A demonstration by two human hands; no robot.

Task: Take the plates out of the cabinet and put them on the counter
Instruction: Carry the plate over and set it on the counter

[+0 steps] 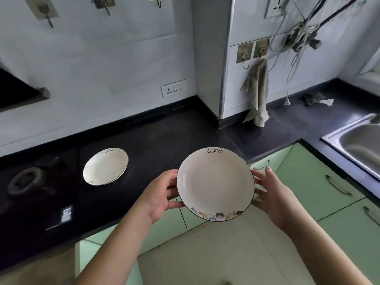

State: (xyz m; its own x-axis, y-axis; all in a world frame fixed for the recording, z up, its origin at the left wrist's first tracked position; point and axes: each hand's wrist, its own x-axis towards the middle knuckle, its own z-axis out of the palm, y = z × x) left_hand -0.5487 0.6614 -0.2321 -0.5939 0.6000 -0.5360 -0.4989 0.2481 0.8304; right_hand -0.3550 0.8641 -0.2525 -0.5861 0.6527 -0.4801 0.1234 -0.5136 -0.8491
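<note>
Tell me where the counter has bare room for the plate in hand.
Bare counter lies between the set-down plate and the corner pillar, straight beyond the held plate. More lies between the hanging towel and sink. Left is crowded: the burner.

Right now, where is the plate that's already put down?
In the head view, the plate lies on the black counter, left of the held plate, beside the stove burner.

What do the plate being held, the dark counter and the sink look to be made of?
The held plate looks like glazed ceramic: glossy white, thin dark rim, printed cartoon cats. The counter seems polished dark stone or a lookalike, faintly reflective. The sink looks like brushed stainless steel, grey with a soft sheen.
</note>
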